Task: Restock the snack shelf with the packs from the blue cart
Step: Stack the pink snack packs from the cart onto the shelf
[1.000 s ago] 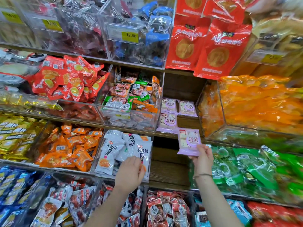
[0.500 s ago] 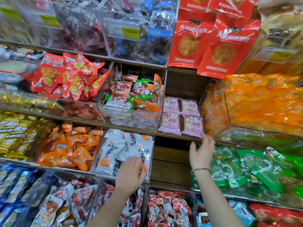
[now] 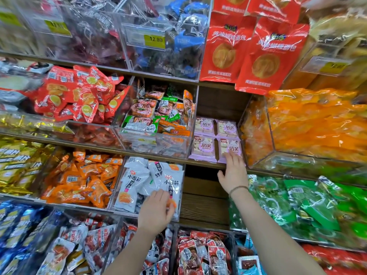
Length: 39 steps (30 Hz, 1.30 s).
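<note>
Several lilac snack packs lie flat in two rows on the wooden shelf board (image 3: 206,165), in the gap between two clear bins. The front right lilac pack (image 3: 230,148) has my right hand (image 3: 233,172) resting at its near edge, fingers spread and touching it, gripping nothing. The front left lilac pack (image 3: 204,148) lies beside it. My left hand (image 3: 155,212) is lower, curled against the front of the clear bin of white packs (image 3: 147,181), with something orange showing under its fingers. The blue cart is out of view.
Clear acrylic bins flank the gap: mixed green and brown packs (image 3: 156,120) on the left, orange packs (image 3: 309,126) on the right. Big red bags (image 3: 252,48) hang above. Green packs (image 3: 297,203) fill the bin below right. An open wooden slot (image 3: 204,197) sits beneath the lilac packs.
My right hand carried a lilac pack up from below the shelf, laid it at the front right of the row and let it go. My left hand stayed at the white-pack bin.
</note>
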### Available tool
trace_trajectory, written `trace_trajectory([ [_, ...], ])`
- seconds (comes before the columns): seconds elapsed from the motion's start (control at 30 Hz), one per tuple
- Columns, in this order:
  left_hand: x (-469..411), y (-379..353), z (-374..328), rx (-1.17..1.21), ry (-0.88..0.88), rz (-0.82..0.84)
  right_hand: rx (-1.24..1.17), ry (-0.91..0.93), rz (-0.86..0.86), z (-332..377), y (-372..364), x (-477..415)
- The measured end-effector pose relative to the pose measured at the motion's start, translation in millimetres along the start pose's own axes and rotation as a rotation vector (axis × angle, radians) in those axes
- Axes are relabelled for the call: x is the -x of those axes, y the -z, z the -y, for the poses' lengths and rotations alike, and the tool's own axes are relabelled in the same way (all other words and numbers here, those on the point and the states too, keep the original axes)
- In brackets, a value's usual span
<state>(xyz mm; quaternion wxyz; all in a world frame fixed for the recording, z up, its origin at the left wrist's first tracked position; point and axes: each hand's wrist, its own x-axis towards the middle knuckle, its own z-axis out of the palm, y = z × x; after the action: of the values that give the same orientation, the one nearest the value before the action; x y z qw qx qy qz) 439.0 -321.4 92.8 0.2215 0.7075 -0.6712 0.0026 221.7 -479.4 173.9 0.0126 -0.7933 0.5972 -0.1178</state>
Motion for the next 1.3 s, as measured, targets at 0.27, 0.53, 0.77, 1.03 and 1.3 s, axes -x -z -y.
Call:
trace_trajectory([
  [0.27, 11, 24, -24, 0.12, 0.203, 0.011, -0.474, -0.119, 0.0, 5, 40, 31],
  [0.53, 104, 36, -75, 0.471, 0.273, 0.187, -0.915, -0.296, 0.196, -32, 30, 198],
  [0.77, 216, 17, -81, 0.304, 0.389, 0.766, -0.744, -0.58, 0.539, -88, -45, 375],
  [1.03, 299, -7, -103, 0.165, 0.362, 1.113, -0.455, -0.795, 0.811, -144, -72, 530],
  [1.3, 364, -28, -168, 0.346, 0.28, 1.122, -0.673, -1.179, 0.548, -172, -52, 641],
])
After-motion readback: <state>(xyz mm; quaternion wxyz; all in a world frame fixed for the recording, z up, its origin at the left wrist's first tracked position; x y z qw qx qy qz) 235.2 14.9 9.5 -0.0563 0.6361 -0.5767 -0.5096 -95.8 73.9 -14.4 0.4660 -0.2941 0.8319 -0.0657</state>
